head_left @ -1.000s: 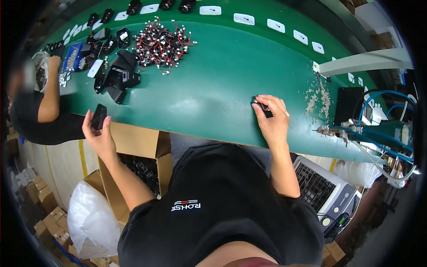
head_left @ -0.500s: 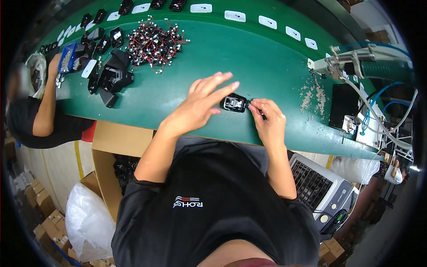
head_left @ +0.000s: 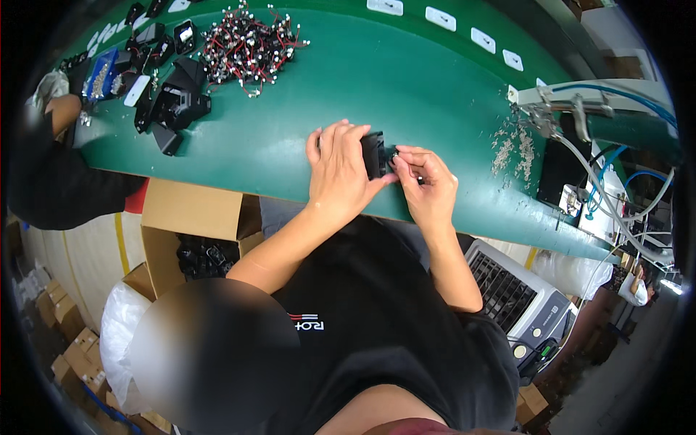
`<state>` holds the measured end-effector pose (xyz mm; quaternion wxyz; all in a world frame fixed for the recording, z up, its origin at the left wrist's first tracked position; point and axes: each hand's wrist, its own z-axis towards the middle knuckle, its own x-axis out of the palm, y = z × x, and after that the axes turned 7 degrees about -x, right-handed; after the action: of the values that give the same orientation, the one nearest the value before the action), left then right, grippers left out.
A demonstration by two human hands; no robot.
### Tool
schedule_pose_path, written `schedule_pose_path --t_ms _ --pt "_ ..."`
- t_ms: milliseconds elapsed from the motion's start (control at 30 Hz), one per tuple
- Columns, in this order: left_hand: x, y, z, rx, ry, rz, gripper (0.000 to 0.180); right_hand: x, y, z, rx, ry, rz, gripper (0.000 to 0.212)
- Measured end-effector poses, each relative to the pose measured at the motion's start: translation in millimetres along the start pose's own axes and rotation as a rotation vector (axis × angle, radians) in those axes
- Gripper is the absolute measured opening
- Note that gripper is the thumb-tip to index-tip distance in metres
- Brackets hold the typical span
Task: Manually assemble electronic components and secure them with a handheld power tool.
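My left hand (head_left: 338, 172) is closed round a small black plastic housing (head_left: 374, 155), which stands tipped on its side above the green bench. Facing it from the right, my right hand (head_left: 430, 187) pinches a small dark part (head_left: 394, 157) between thumb and fingertips, close against the housing's right side. A second dark bit shows under the right fingers; its exact kind is too small to make out. The housing's inside is turned out of sight.
Farther left lie a heap of red-and-black wire connectors (head_left: 250, 47), black housings (head_left: 177, 101) and a blue tray (head_left: 100, 76). Small pale pieces (head_left: 513, 152) and a clamp fixture (head_left: 554, 116) are at right. A co-worker's arm (head_left: 64, 116) reaches in at far left.
My left hand, open before, has closed on the housing and tipped it up from lying flat. The right hand has shifted slightly left with its small part. The co-worker's arm has moved.
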<state>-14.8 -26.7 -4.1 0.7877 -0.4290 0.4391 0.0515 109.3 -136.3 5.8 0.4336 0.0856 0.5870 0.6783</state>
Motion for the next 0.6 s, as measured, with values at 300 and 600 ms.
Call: schedule_pose_path --t_ms 300,600 --pt "-11.8 15.0 12.8 0.100 0.107 -0.161 0.086 -7.4 25.9 6.0 -0.406 0.177 -0.323 0.017" --pt "-16.1 14.7 13.2 0.122 0.185 -0.140 0.083 -5.9 42.0 3.2 -0.452 0.268 -0.487 0.020"
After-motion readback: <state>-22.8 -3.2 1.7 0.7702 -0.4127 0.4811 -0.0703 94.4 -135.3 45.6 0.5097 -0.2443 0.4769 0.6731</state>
